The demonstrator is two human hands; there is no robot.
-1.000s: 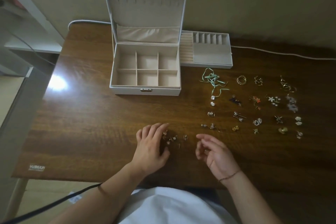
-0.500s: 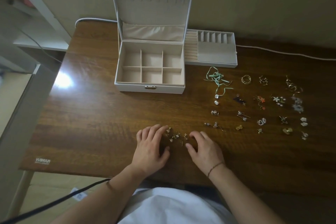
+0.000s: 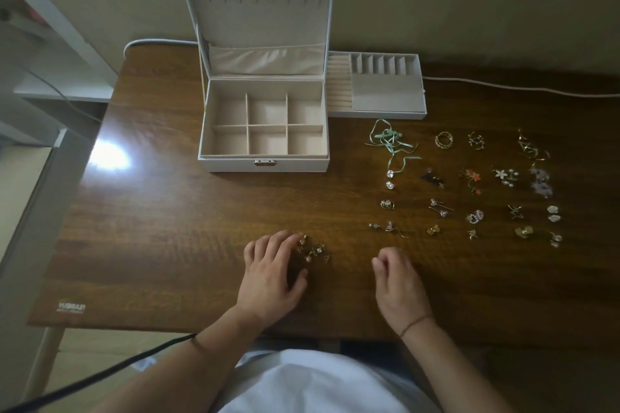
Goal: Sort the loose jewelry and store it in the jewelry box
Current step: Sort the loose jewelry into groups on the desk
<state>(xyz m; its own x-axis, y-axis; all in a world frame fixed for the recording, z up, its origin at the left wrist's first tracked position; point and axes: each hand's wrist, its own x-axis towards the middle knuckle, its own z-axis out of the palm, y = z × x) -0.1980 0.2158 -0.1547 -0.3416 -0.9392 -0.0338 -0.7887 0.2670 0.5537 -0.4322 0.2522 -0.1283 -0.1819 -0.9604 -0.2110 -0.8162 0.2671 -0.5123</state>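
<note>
I see the left hand (image 3: 271, 282) lying palm-down on the wooden surface (image 3: 161, 228), its fingers (image 3: 285, 243) spread and fairly straight, the tips touching a small heap of earrings (image 3: 313, 251) just to their right. It holds nothing. The right hand (image 3: 399, 282) sits well apart from that heap, on the other side, with its fingers curled inward; whether they pinch a small piece I cannot tell from here. A thin bracelet (image 3: 416, 323) circles that wrist.

The jewelry box (image 3: 265, 163) stands open toward the back of the surface, lid upright, its six compartments showing bare lining. A removable tray (image 3: 385, 94) with ring rolls and narrow slots lies touching the box's right side.

The rest of the loose jewelry is laid out in rows to the right of the box: a green ribbon necklace (image 3: 391, 142) nearest the tray, a gold ring (image 3: 444, 140) beside it, and many small earrings and pins further right and nearer me. A white cable (image 3: 520, 89) runs along the far edge.
</note>
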